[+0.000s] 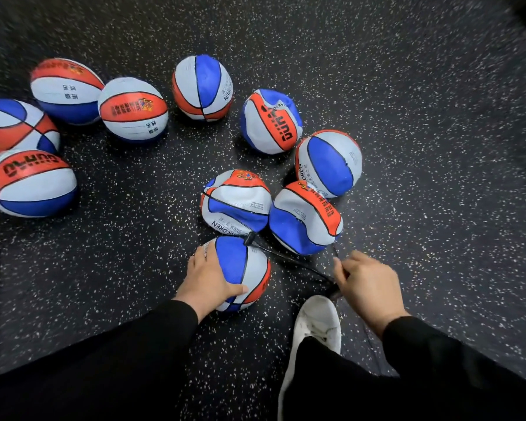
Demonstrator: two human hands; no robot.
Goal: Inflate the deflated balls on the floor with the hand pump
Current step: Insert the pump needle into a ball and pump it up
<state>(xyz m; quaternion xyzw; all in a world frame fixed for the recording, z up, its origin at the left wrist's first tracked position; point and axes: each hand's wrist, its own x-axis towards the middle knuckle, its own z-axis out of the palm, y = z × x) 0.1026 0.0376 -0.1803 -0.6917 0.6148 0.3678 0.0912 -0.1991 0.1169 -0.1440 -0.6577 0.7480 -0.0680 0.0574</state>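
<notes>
The ball (240, 270) you're working on sits on the speckled floor (438, 147) right in front of you, blue, white and orange, with the black hose (289, 259) plugged into its top. Your left arm reaches in from the lower left, dark sleeve (152, 338) down to the wrist, and your left hand (208, 279) is spread over the ball's near side, fingers curved around it and thumb pressed across the front. Your right arm comes in from the lower right, and your right hand (368, 287) is closed around the pump (339, 279), gripping its dark handle from above; most of the pump is hidden under that hand. Your white shoe (318, 323) is planted just below the pump, between your two arms. Just beyond the held ball lie two crumpled balls, one (236, 203) dented on top and another (305, 217) beside it, touching. Further out, more sagging ones (271, 121) curve round to the right, while rounder balls (132, 109) are grouped at the left.
</notes>
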